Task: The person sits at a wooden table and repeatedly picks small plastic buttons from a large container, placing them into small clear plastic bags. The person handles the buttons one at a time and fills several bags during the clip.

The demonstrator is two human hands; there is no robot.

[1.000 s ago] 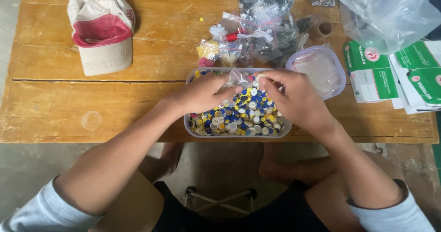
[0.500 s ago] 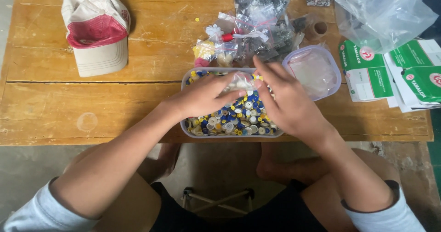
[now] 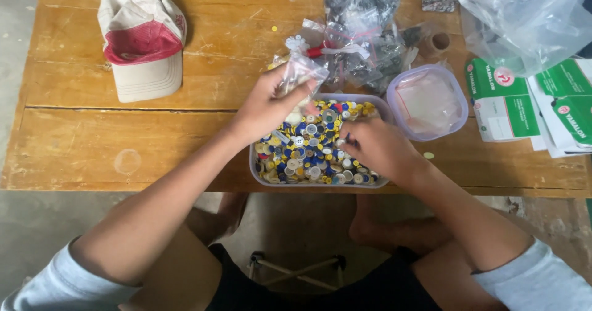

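The left hand point(image 3: 266, 109) had its fingers closed around a small clear bag point(image 3: 300, 73), pinching it and lifting it just above the far left corner of a tub point(image 3: 254, 163). The bag was crumpled, and what it held could not be made out. The right hand point(image 3: 377, 147) lay palm down inside the tub, its fingers curled into a heap of buttons point(image 3: 305, 154); whether the fingertips gripped any button could not be told.

The tub was a shallow, clear, rectangular plastic container sitting at the near edge of a wooden table point(image 3: 92, 151), directly in front of the person. The buttons in it were small and round, mostly blue, yellow, white and grey, with a few red ones.

Just beside the tub, to the right and slightly further away, lay a clear lid point(image 3: 428, 101) with rounded corners. Behind the tub, a pile of clear bags point(image 3: 361, 33) filled with dark small pieces rested on the table. At the far right a large loose plastic bag point(image 3: 524, 21) lay over green and white cartons point(image 3: 512, 101). A few loose buttons were scattered on the wood.

Well apart to the left, a white and red cap point(image 3: 143, 46) sat on the table.

Both forearms reached in from the bottom of the view, with light grey sleeves at the shoulders. Below the table edge, the person's bare feet and dark shorts showed over a concrete floor.
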